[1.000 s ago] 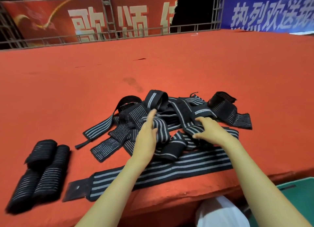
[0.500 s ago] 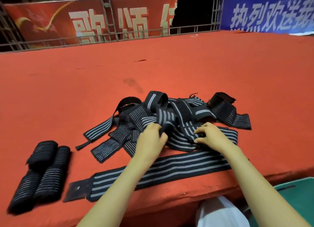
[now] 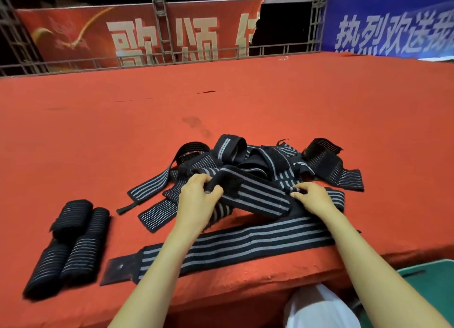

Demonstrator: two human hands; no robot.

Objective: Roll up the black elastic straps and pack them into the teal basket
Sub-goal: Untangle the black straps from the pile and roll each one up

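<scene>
Up out of the heap since half a second ago comes one striped strap (image 3: pixel 255 197), which now runs slantwise between the two hands, raised at its left end and lower at its right. The left hand (image 3: pixel 196 200) has its fingers and thumb curled tight round the strap's plain black end. The right hand (image 3: pixel 312 197) is bent over, fingertips pinching the fabric at the strap's other end.

Behind and under it sits the pile of loose straps (image 3: pixel 270 160), tangled, with loops standing up at the far side and a few tails spread left. A long flat strap (image 3: pixel 245 246) lies stretched out nearer the person, roughly parallel to the near edge of the red-carpeted stage (image 3: pixel 245 106) and close to it, both forearms crossing above it. Four rolled straps (image 3: pixel 66 244) are bunched together at the left, well apart from the pile, with bare carpet between them.

Beyond the pile the carpet is open all the way to the metal railing (image 3: pixel 147 57), the red banner (image 3: pixel 73 32) and the blue banner (image 3: pixel 393 28). The teal basket (image 3: pixel 437 273) is below the stage's near edge at the right, only a corner in view, beside something white (image 3: pixel 319 308) that I cannot identify.
</scene>
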